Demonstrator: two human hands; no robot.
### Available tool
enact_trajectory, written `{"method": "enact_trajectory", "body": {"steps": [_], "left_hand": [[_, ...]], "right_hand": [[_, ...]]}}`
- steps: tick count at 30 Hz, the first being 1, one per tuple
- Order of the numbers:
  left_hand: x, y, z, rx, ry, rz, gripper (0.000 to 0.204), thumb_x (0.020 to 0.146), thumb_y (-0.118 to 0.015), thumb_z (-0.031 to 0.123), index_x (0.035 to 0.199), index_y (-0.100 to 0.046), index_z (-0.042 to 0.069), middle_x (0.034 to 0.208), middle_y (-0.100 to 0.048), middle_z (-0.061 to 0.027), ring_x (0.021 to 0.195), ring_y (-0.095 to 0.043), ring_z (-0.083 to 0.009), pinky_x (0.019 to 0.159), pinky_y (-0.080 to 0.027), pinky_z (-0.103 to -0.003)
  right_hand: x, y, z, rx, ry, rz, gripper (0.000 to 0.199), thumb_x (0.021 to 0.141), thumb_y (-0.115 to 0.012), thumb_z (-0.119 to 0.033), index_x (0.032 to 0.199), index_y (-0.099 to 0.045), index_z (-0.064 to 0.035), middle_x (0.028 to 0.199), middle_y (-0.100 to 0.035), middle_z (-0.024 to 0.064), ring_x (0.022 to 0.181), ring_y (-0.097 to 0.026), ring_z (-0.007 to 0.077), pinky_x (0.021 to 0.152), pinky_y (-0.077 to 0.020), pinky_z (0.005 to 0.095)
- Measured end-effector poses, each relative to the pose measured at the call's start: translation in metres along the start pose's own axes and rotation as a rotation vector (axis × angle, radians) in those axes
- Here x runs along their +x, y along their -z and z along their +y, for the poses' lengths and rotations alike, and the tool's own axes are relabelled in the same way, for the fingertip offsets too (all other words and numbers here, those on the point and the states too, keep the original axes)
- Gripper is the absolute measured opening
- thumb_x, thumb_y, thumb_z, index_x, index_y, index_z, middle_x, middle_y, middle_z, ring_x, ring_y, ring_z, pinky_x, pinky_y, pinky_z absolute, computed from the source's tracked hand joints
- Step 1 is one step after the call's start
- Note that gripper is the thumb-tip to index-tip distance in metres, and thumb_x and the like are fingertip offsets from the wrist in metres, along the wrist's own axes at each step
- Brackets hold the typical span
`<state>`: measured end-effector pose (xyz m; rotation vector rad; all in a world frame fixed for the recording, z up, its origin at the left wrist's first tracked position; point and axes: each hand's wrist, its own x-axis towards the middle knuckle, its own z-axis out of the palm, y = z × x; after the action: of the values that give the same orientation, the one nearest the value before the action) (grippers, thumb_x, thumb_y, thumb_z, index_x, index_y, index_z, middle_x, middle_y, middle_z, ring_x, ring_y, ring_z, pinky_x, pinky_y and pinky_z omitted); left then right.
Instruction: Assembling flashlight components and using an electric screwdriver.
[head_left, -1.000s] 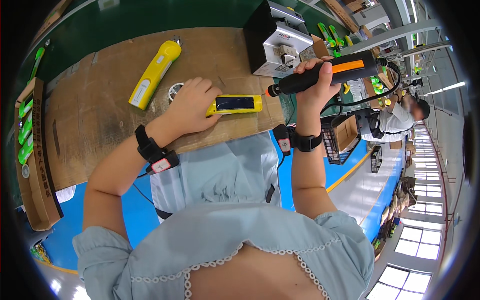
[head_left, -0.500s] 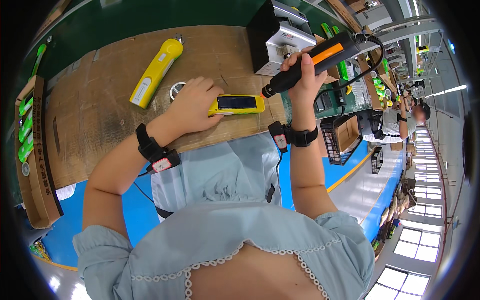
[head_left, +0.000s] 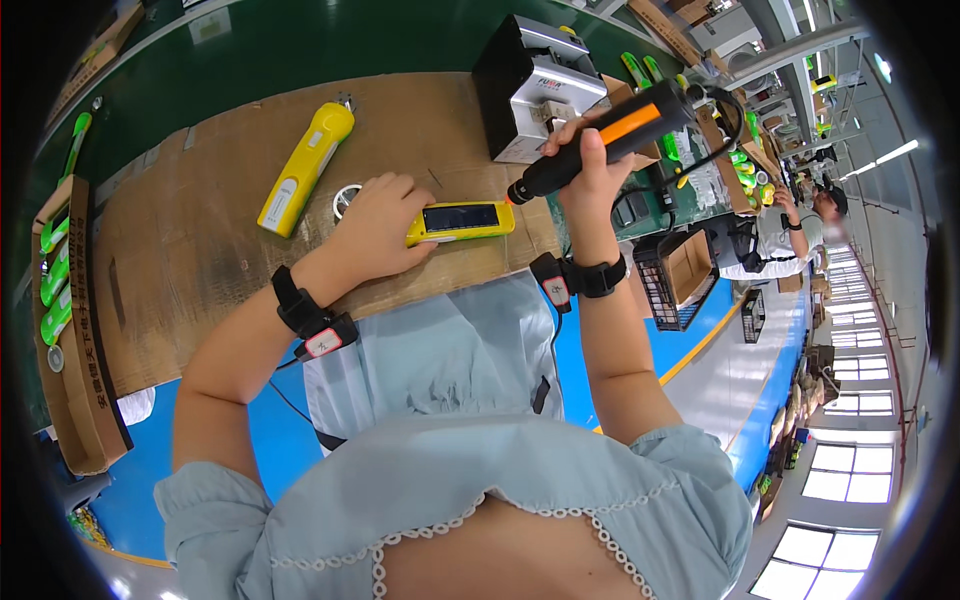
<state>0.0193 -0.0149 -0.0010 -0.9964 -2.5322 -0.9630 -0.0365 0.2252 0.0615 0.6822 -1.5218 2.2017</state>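
Observation:
My left hand is closed around the left end of a yellow handheld device with a dark rectangular panel, and presses it against the cardboard sheet. In my right hand is a black electric screwdriver with an orange stripe, gripped along its body. Its tip meets the device's right end, where a small red glow shows. The left fingertips are partly hidden. A second yellow device lies slantwise, face up, beyond my left hand. Beside that hand sits a silvery ring-shaped part, partly covered.
A black and silver machine stands beyond the screwdriver, whose cable loops rightward. Cardboard covers the green bench. A carton with green devices stands far left. Right of the bench are a black crate and another person.
The whole view has shifted slightly, so the bench things appear lower. Both hands keep their holds, and the screwdriver tip stays at the device's right end.

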Motion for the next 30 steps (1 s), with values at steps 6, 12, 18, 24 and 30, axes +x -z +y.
{"method": "enact_trajectory", "body": {"steps": [6, 12, 18, 24, 30], "left_hand": [[-0.001, -0.001, 0.003, 0.044, -0.034, 0.055, 0.044, 0.061, -0.077, 0.02, 0.099, -0.06, 0.006, 0.09, -0.051, -0.0114, 0.088, -0.049, -0.0301, 0.077, -0.04, -0.039], [-0.001, -0.003, -0.002, 0.037, -0.021, 0.074, 0.047, 0.062, -0.075, 0.019, 0.104, -0.058, 0.005, 0.092, -0.051, -0.0122, 0.09, -0.048, -0.0306, 0.08, -0.04, -0.039], [0.0, -0.004, -0.001, 0.004, -0.026, 0.127, 0.056, 0.063, -0.072, 0.014, 0.113, -0.051, 0.002, 0.094, -0.051, -0.0145, 0.091, -0.048, -0.0319, 0.081, -0.039, -0.04], [-0.002, -0.001, -0.002, -0.02, -0.009, 0.132, 0.061, 0.062, -0.074, 0.013, 0.117, -0.048, 0.003, 0.095, -0.052, -0.0147, 0.09, -0.048, -0.032, 0.079, -0.039, -0.04], [-0.002, -0.005, -0.005, -0.058, 0.038, 0.157, 0.064, 0.063, -0.077, 0.016, 0.118, -0.047, 0.003, 0.095, -0.054, -0.0132, 0.091, -0.05, -0.031, 0.079, -0.039, -0.04]], "right_hand": [[0.04, 0.008, -0.039, -0.145, 0.345, 0.351, 0.032, 0.084, -0.067, -0.017, 0.1, -0.045, -0.0005, 0.072, -0.057, 0.0111, 0.057, -0.057, 0.0192, 0.055, -0.0499, 0.0307], [0.081, 0.023, -0.027, -0.249, 0.394, 0.343, 0.03, 0.082, -0.069, -0.015, 0.095, -0.045, -0.001, 0.069, -0.057, 0.0078, 0.055, -0.057, 0.0161, 0.053, -0.0494, 0.0286], [0.091, 0.025, -0.021, -0.219, 0.217, 0.268, 0.025, 0.082, -0.069, -0.013, 0.089, -0.047, -0.0007, 0.064, -0.056, 0.009, 0.05, -0.055, 0.0171, 0.048, -0.0479, 0.0294], [0.052, 0.005, -0.031, -0.085, -0.031, 0.16, 0.028, 0.085, -0.065, -0.022, 0.091, -0.047, -0.0013, 0.066, -0.054, 0.0106, 0.054, -0.055, 0.0207, 0.049, -0.0472, 0.0319], [-0.014, -0.062, -0.035, -0.001, -0.082, 0.169, 0.043, 0.083, -0.064, -0.04, 0.106, -0.047, -0.0084, 0.072, -0.05, 0.0059, 0.063, -0.052, 0.0195, 0.062, -0.0464, 0.0359]]}}
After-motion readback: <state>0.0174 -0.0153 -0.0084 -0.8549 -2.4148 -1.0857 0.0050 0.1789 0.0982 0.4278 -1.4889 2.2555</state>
